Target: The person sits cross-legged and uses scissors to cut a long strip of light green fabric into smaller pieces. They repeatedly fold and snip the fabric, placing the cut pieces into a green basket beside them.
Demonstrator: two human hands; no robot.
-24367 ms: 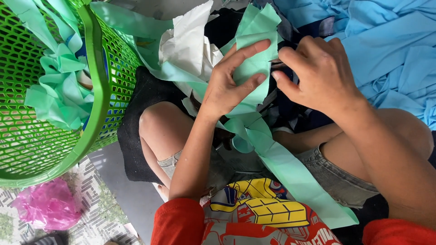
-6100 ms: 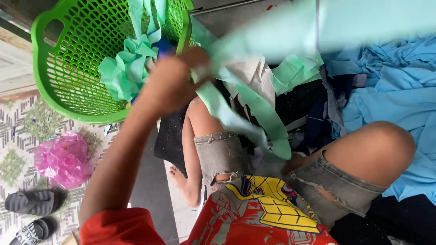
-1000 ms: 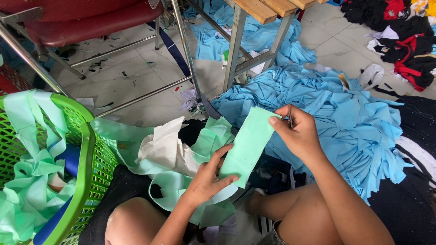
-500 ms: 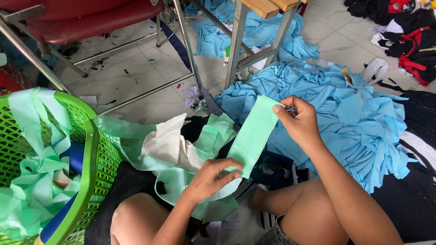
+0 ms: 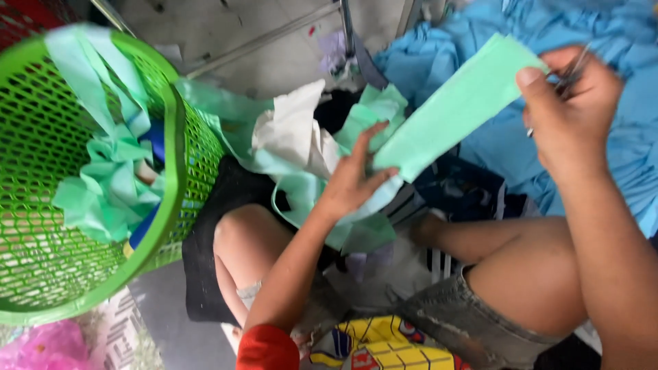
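A mint-green fabric strip [image 5: 449, 103] stretches between my two hands above my lap. My left hand [image 5: 353, 175] grips its lower end, fingers spread over the cloth. My right hand [image 5: 572, 113] pinches the upper end and also holds a small thin metal tool, blurred. More mint-green pieces [image 5: 305, 171] and a white cloth [image 5: 295, 130] lie heaped over my knees. A green mesh basket [image 5: 175, 147] at the left holds several mint-green strips [image 5: 103, 185].
A large pile of blue fabric [image 5: 507, 41] covers the floor at the upper right. Metal chair legs [image 5: 346, 27] stand on the grey floor behind. A pink plastic bag [image 5: 44, 346] lies at the bottom left beside the basket.
The view has tilted down and closer. My hands have drawn the green strip higher and to the right; the basket now fills the left side.
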